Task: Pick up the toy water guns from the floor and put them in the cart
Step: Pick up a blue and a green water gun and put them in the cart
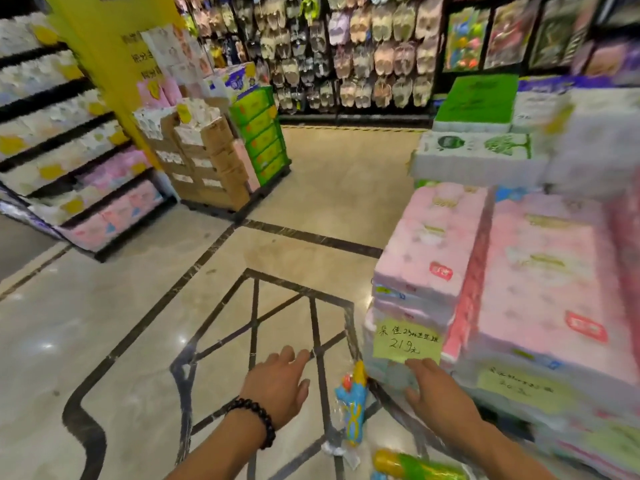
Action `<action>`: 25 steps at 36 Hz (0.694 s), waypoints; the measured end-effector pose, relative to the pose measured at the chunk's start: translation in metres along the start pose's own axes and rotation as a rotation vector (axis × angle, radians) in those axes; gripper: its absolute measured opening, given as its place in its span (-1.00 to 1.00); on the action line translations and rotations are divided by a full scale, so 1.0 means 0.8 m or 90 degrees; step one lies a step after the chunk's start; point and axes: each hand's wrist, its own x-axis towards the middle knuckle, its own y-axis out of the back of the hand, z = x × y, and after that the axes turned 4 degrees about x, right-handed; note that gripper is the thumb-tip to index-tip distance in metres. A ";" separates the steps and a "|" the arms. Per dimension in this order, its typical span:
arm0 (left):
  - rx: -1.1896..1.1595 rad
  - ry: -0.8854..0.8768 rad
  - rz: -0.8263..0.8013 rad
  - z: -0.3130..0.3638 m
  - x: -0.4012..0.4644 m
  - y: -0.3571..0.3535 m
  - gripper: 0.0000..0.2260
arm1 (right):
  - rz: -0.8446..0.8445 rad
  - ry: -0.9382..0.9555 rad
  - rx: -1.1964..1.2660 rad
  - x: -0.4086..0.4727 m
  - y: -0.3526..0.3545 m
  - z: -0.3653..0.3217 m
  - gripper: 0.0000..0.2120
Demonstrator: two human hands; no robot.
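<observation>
Glossy tiled floor; wire cart holds plastic water guns.

Green-yellow water gun cut by bottom edge.

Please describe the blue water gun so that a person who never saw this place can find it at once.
Start at the pink tissue stack on the right and find its green price note. Just below and left of that note lies the blue water gun, between the two hands. Unlike the green and yellow water gun nearer the bottom edge, it is light blue with a yellow tip.
</observation>
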 end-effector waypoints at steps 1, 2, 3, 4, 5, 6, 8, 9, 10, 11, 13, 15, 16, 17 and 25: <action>0.003 -0.020 -0.006 -0.006 0.018 -0.006 -0.58 | 0.008 -0.021 0.017 0.002 0.000 -0.001 -0.43; 0.007 -0.042 -0.014 -0.012 0.037 -0.012 -0.57 | 0.022 -0.046 0.034 0.005 -0.002 0.000 -0.39; 0.012 -0.066 -0.021 -0.018 0.056 -0.017 -0.57 | 0.036 -0.072 0.040 0.010 -0.008 0.004 -0.40; 0.014 -0.088 -0.028 -0.024 0.075 -0.024 -0.57 | 0.043 -0.096 0.036 0.016 -0.016 0.009 -0.45; 0.015 -0.107 -0.036 -0.029 0.094 -0.031 -0.57 | 0.049 -0.118 0.038 0.021 -0.028 0.015 -0.51; 0.013 -0.123 -0.042 -0.033 0.112 -0.036 -0.57 | 0.058 -0.138 0.049 0.025 -0.039 0.020 -0.52; 0.005 -0.159 -0.051 -0.042 0.143 -0.049 -0.57 | 0.075 -0.199 0.067 0.031 -0.062 0.022 -0.50; -0.001 -0.178 -0.055 -0.047 0.158 -0.056 -0.56 | 0.088 -0.230 0.069 0.034 -0.072 0.018 -0.49; -0.006 -0.193 -0.058 -0.052 0.173 -0.062 -0.55 | 0.097 -0.257 0.071 0.037 -0.081 0.012 -0.48; -0.012 -0.206 -0.058 -0.057 0.187 -0.069 -0.53 | 0.105 -0.283 0.072 0.040 -0.090 0.004 -0.47; -0.026 -0.238 -0.047 -0.065 0.217 -0.087 -0.50 | 0.104 -0.321 0.053 0.051 -0.110 -0.010 -0.47; -0.016 -0.276 -0.030 -0.069 0.246 -0.108 -0.48 | 0.089 -0.342 0.045 0.066 -0.128 -0.018 -0.47; -0.009 -0.291 -0.024 -0.070 0.259 -0.119 -0.49 | 0.088 -0.351 0.042 0.073 -0.138 -0.021 -0.46; -0.003 -0.302 -0.024 -0.071 0.270 -0.131 -0.49 | 0.091 -0.360 0.038 0.081 -0.148 -0.023 -0.44; 0.036 -0.334 -0.006 -0.062 0.322 -0.244 -0.51 | 0.084 -0.405 0.048 0.130 -0.246 0.006 -0.42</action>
